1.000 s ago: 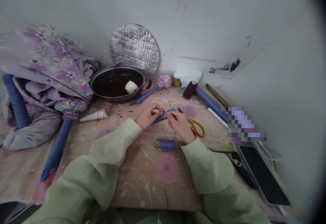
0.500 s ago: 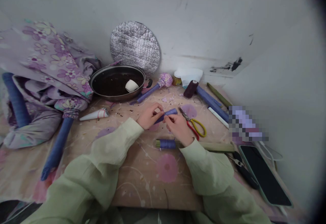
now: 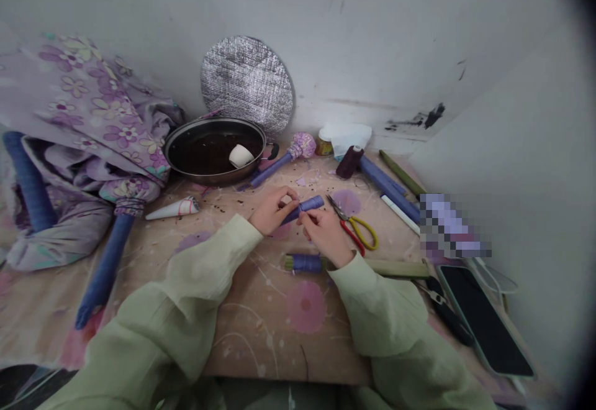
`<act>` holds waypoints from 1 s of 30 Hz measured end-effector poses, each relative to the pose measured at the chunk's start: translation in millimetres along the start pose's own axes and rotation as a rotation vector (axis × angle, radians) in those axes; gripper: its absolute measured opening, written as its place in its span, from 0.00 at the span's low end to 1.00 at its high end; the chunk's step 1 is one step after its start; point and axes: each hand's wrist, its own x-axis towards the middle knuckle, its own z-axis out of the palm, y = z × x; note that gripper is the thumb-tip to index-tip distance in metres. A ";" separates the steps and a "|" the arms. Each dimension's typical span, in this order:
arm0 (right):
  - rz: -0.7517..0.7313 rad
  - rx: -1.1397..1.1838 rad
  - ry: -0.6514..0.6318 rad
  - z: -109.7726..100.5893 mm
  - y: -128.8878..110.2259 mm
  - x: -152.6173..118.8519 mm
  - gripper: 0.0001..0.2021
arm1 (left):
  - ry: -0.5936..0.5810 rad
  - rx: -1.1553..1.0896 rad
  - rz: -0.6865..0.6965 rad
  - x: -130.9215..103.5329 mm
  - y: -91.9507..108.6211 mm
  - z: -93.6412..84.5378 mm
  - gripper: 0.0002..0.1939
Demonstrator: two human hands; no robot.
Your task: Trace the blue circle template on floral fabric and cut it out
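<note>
A small blue-purple wrapped roll (image 3: 311,204) lies slantwise between my hands over the middle of the table. My left hand (image 3: 274,210) is closed around its lower left part, thumb and fingertips pressed on it. My right hand (image 3: 326,233) pinches at the roll's near side; whatever is between those fingertips is too small to make out. Just below, a greenish rod (image 3: 395,268) with a blue thread winding (image 3: 306,263) lies partly under my right wrist. Scissors (image 3: 356,227) with red and yellow handles rest to the right of my hands.
Behind stands a dark pan (image 3: 200,149) holding a white cup (image 3: 241,156). A purple thread spool (image 3: 349,163) and blue rods (image 3: 388,189) are at the back right. A phone (image 3: 487,320) lies at the right, flowered cloth (image 3: 93,105) at the left, a white cone (image 3: 173,209) nearby.
My right fingertips have shifted slightly down off the roll, and more of its surface shows. My left hand keeps its hold.
</note>
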 end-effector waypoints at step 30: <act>0.035 0.105 0.064 -3.4 -5.7 -1.3 0.10 | 0.229 0.039 -0.085 6.1 3.6 -13.0 0.06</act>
